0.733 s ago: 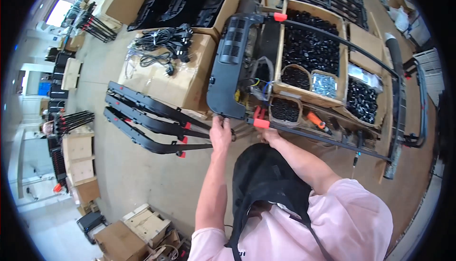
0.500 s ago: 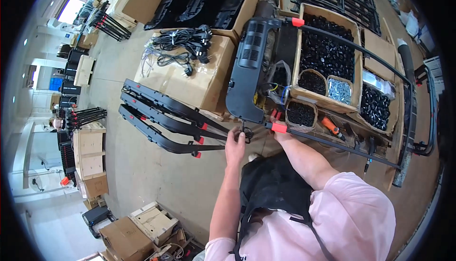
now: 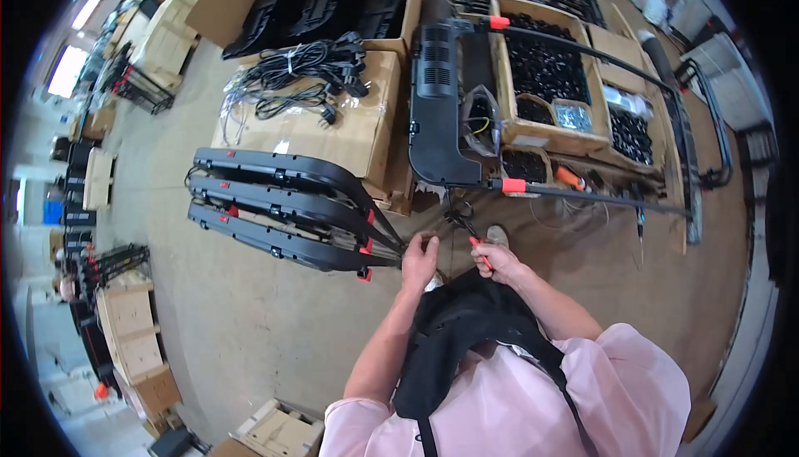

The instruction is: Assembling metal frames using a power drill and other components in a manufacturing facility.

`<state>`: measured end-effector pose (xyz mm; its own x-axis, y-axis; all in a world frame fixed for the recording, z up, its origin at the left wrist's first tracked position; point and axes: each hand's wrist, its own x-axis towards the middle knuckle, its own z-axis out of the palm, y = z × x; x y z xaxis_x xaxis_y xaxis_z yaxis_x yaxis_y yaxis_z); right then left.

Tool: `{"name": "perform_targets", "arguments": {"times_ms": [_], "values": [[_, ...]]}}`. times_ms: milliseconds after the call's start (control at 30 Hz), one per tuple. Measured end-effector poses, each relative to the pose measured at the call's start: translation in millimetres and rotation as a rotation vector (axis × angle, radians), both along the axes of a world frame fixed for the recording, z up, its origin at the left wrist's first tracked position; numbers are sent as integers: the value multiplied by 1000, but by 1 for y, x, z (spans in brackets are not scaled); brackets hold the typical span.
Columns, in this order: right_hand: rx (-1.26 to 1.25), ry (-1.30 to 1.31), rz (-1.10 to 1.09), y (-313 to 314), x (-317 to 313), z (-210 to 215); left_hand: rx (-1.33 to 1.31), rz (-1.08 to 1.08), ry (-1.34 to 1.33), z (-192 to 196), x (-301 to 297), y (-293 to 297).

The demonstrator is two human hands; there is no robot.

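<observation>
My right hand [image 3: 498, 262] is closed around red-handled pliers [image 3: 478, 245], whose dark jaws point up and left toward a coiled black cable [image 3: 458, 212]. The cable hangs below the near end of a black plastic housing [image 3: 437, 145] with vent slots. My left hand [image 3: 420, 260] is held just left of the cable with thumb and fingers apart, nothing visible between them. It is near the narrow ends of several curved black frames [image 3: 279, 207] with red clips; whether it touches one I cannot tell.
Black plugged cables [image 3: 312, 74] lie on a cardboard box [image 3: 366, 116] at the left. A wooden tray [image 3: 541, 134] of black parts and silver screws stands right of the housing. A black tube with a red sleeve [image 3: 513, 186] runs rightward, near an orange tool [image 3: 570, 177].
My right hand has drawn back from beside the red-sleeved tube and now shows red-handled pliers. My left hand has come away from the cable. The whole view has shifted.
</observation>
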<state>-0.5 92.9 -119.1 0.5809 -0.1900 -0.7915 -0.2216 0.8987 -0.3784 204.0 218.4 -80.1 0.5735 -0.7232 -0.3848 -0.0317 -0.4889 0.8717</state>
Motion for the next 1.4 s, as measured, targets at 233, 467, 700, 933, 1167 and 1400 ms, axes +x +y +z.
{"name": "perform_targets", "arguments": {"times_ms": [233,467,700,933,1167,1400], "values": [[160,-494,-154,31,-24,91,-168,65,242,-2,11,-75],[-698,300,316,-6,11,102,-21,-244,229,3,39,-69],[-685,286,176,3,61,63,-4,-217,152,-7,51,-74],[-671,219,108,5,74,52,9,-290,301,6,56,-83],[-771,349,239,4,90,69,87,-353,340,20,60,-83],[-742,359,171,12,93,57,18,-275,399,30,59,-84]]}}
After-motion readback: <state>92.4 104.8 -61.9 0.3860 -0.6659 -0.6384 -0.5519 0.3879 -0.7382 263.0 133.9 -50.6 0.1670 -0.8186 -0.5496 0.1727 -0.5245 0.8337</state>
